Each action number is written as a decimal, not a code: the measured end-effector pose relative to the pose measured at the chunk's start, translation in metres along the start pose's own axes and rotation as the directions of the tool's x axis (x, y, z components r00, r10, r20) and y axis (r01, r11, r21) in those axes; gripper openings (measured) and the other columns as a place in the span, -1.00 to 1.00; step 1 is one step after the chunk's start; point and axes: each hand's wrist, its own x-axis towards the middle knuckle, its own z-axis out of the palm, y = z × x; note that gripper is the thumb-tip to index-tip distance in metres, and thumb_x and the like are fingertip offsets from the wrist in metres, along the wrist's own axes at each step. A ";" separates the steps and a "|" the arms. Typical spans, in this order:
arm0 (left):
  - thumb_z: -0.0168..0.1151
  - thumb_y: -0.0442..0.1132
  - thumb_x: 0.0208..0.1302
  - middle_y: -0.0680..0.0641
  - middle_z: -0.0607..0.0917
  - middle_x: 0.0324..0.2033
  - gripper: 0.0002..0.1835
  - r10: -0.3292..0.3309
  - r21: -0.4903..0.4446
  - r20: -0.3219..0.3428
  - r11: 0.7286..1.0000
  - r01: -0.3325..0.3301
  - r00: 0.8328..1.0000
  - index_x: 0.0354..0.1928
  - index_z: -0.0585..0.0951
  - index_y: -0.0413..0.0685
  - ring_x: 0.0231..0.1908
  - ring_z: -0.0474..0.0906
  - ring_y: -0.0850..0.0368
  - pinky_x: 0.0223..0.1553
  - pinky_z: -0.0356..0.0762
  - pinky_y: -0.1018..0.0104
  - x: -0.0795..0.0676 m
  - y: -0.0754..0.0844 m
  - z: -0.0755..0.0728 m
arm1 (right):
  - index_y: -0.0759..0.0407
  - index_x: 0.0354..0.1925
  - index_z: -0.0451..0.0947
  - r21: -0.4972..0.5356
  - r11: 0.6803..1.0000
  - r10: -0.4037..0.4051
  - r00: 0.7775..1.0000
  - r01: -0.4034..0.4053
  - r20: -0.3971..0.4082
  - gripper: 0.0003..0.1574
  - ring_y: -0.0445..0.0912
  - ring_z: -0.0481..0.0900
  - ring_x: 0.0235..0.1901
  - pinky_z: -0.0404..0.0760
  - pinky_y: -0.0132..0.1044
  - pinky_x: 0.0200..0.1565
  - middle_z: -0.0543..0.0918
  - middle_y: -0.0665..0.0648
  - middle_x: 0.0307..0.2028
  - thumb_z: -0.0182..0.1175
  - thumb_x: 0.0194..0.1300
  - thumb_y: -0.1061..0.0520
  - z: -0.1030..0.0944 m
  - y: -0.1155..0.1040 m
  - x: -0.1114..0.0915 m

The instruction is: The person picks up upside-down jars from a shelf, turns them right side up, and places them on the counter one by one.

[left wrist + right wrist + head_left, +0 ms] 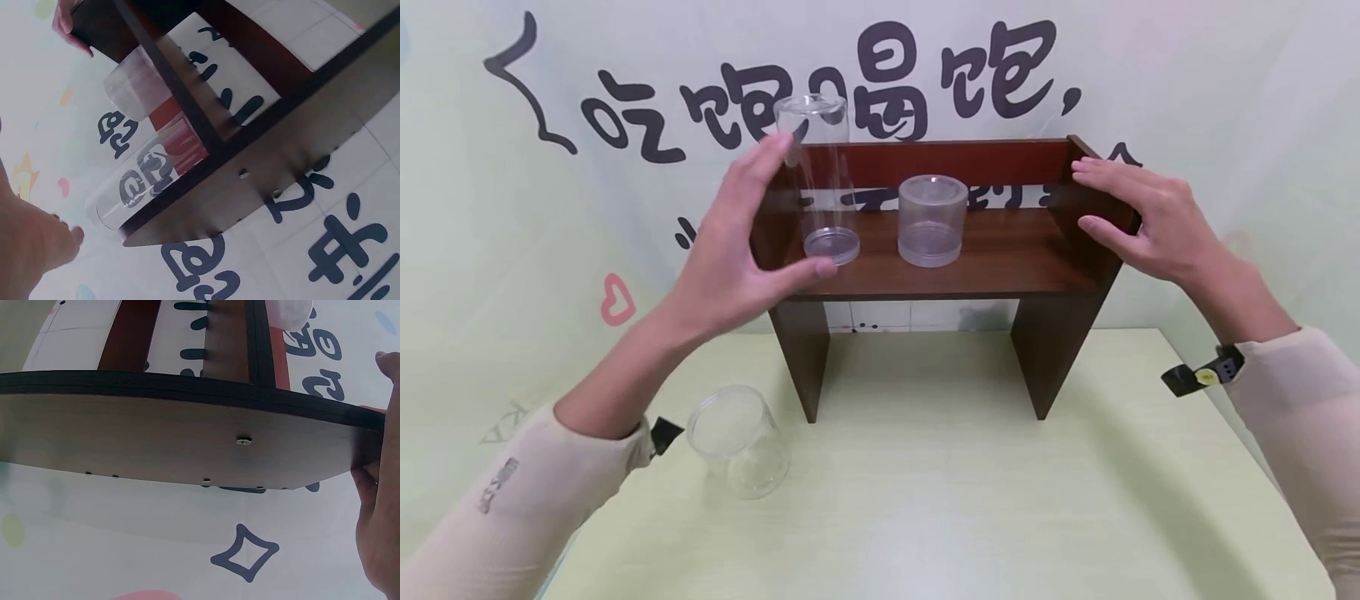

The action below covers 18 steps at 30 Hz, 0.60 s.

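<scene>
A dark wooden shelf [1000, 258] stands on a pale green table [925, 500]. On its left end stands a tall clear cylinder [820, 175], and near the middle a short clear tub [932, 221]. My left hand [797, 208] hovers with spread, straight fingers at the shelf's left end, in front of the tall cylinder [144, 175]; it holds nothing. My right hand [1082, 197] lies with straight fingers on the top edge of the shelf's right side panel [187, 437], thumb on the inner side. The left wrist view shows my left hand [37, 250] just short of the cylinder.
A third clear tub [741, 442] stands on the table at the left, below my left forearm. A wall covering with large black characters [887, 79] hangs close behind the shelf. The table's right edge [1240, 433] runs under my right forearm.
</scene>
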 end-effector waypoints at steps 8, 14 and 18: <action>0.55 0.02 0.19 0.12 0.17 0.65 0.11 -0.268 -0.028 -0.165 0.963 0.267 0.949 0.69 0.12 0.10 0.60 0.00 0.37 0.59 -0.07 0.33 0.038 -0.001 0.005 | 0.16 0.39 0.59 0.022 1.000 -0.001 1.000 0.001 -0.007 -0.31 -0.08 0.49 0.44 0.29 -0.41 0.48 0.62 0.19 0.37 0.40 0.38 -0.03 0.000 0.000 0.001; 0.56 0.11 0.19 0.07 0.15 0.66 0.18 -0.385 -0.042 -0.201 0.922 0.385 0.901 0.70 0.06 0.07 0.60 0.02 0.32 0.59 -0.07 0.35 0.059 -0.017 0.017 | 0.18 0.36 0.61 0.038 0.999 -0.015 0.999 0.016 -0.037 -0.32 -0.09 0.51 0.43 0.31 -0.40 0.48 0.63 0.19 0.35 0.38 0.40 -0.09 0.003 0.001 0.000; 0.56 0.18 0.15 0.06 0.13 0.66 0.23 -0.449 -0.054 -0.211 0.892 0.448 0.868 0.71 0.02 0.08 0.60 0.03 0.32 0.56 -0.07 0.42 0.071 -0.024 0.024 | 0.16 0.36 0.62 0.043 0.999 -0.009 0.999 0.011 -0.044 -0.33 -0.04 0.52 0.42 0.32 -0.41 0.47 0.63 0.19 0.35 0.37 0.41 -0.11 0.004 0.001 -0.001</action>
